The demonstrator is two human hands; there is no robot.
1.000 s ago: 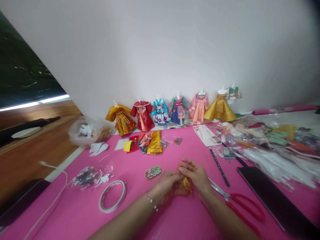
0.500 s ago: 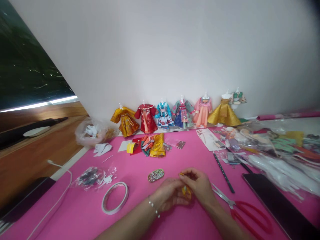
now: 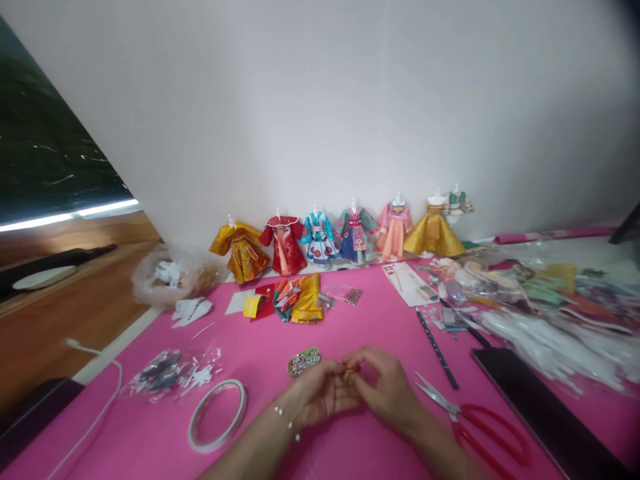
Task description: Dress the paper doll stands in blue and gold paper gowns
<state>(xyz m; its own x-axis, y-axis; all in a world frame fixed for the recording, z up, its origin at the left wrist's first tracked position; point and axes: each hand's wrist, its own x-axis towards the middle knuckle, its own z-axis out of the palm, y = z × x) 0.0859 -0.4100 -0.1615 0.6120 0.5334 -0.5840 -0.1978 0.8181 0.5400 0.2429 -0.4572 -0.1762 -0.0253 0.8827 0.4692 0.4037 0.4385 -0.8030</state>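
My left hand (image 3: pixel 323 395), with a beaded bracelet at its wrist, is palm up near the front middle of the table. Its thumb and forefinger pinch a small golden-yellow piece (image 3: pixel 351 371), which looks like cloth. From the other side, the fingertips of my right hand (image 3: pixel 384 387) are closed on the same piece. The fingers hide most of it, so its shape cannot be made out. Just beyond my left hand lies a small oval case (image 3: pixel 304 361) with a speckled, many-coloured top. Red-handled scissors (image 3: pixel 453 408) rest to the right of my right hand, blades partly apart.
Several miniature dresses (image 3: pixel 319 237) stand along the wall. Folded gold cloth (image 3: pixel 308 300) lies before them. A tape roll (image 3: pixel 217 416) and plastic bag (image 3: pixel 167 370) are at left. On the right are a dotted black stick (image 3: pixel 437 348), a black flat device (image 3: pixel 540 407) and bagged fabrics (image 3: pixel 565 290).
The view has shifted a little, so the table things appear further left. My fingers have drawn closer round the golden-yellow piece, and less of it shows below them.
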